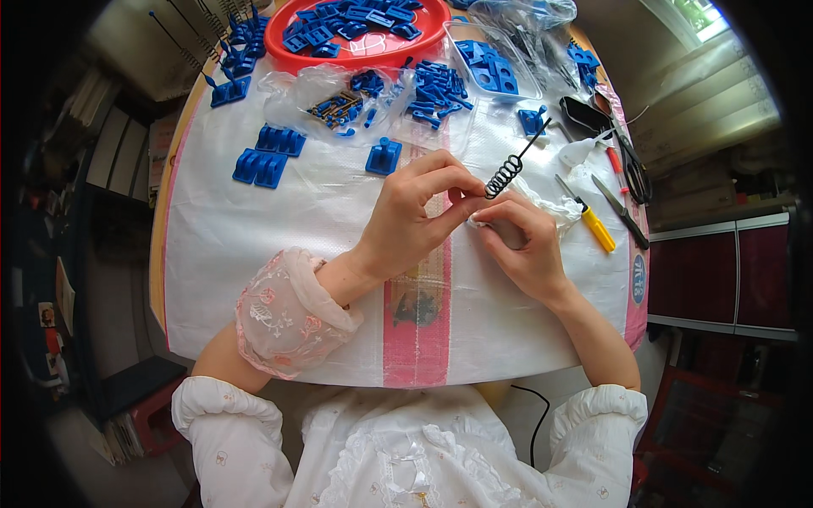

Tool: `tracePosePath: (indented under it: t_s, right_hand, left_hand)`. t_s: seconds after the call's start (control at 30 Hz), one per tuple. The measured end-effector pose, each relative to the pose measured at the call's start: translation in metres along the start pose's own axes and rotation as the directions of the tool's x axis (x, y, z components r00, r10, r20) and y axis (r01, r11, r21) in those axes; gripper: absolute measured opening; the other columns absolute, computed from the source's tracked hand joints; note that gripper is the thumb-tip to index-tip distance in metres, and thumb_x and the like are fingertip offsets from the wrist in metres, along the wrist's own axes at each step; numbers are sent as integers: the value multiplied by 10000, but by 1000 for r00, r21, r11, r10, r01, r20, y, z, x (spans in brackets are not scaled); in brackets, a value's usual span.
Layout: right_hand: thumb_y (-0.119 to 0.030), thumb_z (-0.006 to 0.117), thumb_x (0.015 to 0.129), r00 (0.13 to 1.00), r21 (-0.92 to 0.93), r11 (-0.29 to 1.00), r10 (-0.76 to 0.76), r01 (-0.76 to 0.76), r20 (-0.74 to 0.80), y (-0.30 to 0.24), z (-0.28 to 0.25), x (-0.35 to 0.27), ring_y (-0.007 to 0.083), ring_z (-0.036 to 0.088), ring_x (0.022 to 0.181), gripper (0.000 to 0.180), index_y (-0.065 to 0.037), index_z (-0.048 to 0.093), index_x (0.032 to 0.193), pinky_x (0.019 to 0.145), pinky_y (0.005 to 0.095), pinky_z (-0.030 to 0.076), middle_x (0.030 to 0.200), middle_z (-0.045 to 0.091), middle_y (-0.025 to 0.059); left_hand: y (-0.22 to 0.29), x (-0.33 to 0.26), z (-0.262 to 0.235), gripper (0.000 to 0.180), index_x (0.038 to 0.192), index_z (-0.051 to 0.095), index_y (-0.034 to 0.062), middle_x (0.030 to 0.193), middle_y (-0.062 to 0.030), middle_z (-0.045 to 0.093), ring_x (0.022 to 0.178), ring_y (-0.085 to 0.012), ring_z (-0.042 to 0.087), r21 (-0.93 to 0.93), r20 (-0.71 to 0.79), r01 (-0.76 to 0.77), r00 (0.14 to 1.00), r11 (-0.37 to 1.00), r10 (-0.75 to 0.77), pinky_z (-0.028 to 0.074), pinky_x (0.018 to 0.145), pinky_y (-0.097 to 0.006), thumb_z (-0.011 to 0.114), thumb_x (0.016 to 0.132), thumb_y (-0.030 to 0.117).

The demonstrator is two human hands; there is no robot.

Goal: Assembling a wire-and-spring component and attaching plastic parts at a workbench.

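- Currently nearest: black spring (505, 176), seemingly mid-work, lower end pinched by left hand (423, 203); right hand (527, 250) curled beside it, grip unclear.
- Beyond: blue base (384, 157), springless.
- Far left: spring-topped blue units (240, 61), apparently finished.
- Farthest: red basin (364, 59), blue parts (356, 30) likely unassembled.

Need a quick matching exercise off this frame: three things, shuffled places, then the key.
Things
1. Spring
2. Red tray
3. Yellow-handled tool

Places
A. Far side of the table, holding blue parts
B. At the fingertips of the left hand
C. On the table, to the right of the right hand

Pairs: 1-B, 2-A, 3-C
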State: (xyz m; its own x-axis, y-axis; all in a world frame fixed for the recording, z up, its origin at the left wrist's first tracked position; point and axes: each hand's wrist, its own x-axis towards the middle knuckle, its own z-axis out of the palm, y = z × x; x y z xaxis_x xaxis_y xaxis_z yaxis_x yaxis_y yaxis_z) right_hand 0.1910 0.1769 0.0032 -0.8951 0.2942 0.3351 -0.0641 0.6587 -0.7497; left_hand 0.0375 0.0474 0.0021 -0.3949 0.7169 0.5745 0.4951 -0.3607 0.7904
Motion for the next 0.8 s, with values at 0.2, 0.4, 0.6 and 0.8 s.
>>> tracePosePath:
  t_s: [0.2, 0.4, 0.6, 0.8]
  right_hand:
    - [48, 663, 716, 997, 13, 1000, -19, 18, 79, 1, -4, -3, 248, 651, 846, 146, -4, 640, 851, 766, 327, 492, 884, 665, 98]
    - [60, 657, 723, 1000, 38, 999, 7, -7, 5, 3, -3, -3, 244, 653, 850, 150, 0, 645, 860, 770, 322, 497, 893, 666, 97]
    - [73, 665, 718, 999, 10, 1000, -29, 29, 41, 1, 0, -3, 242, 653, 859, 167, -3, 654, 866, 765, 319, 500, 898, 669, 95]
    - [89, 663, 701, 982, 106, 989, -116, 101, 148, -6, -10, -2, 226, 650, 852, 203, -25, 676, 869, 770, 319, 490, 890, 682, 91]
  left_hand:
    - [0, -1, 1, 123, 890, 678, 5, 856, -64, 624, 781, -171, 629, -32, -9, 15, 1000, 999, -16, 497, 679, -278, 723, 781, -29]
    - [0, -1, 2, 111, 889, 683, 7, 850, -66, 627, 765, -178, 636, -57, -13, 33, 999, 998, -34, 497, 672, -286, 711, 785, -22]
    - [0, -1, 1, 121, 895, 677, 6, 859, -66, 626, 774, -174, 621, -15, -4, 5, 1000, 1000, -5, 498, 677, -277, 718, 785, -26]
    - [0, -1, 2, 116, 893, 681, 5, 839, -61, 623, 747, -170, 618, -40, -14, 23, 1000, 999, -24, 489, 667, -287, 720, 786, -18]
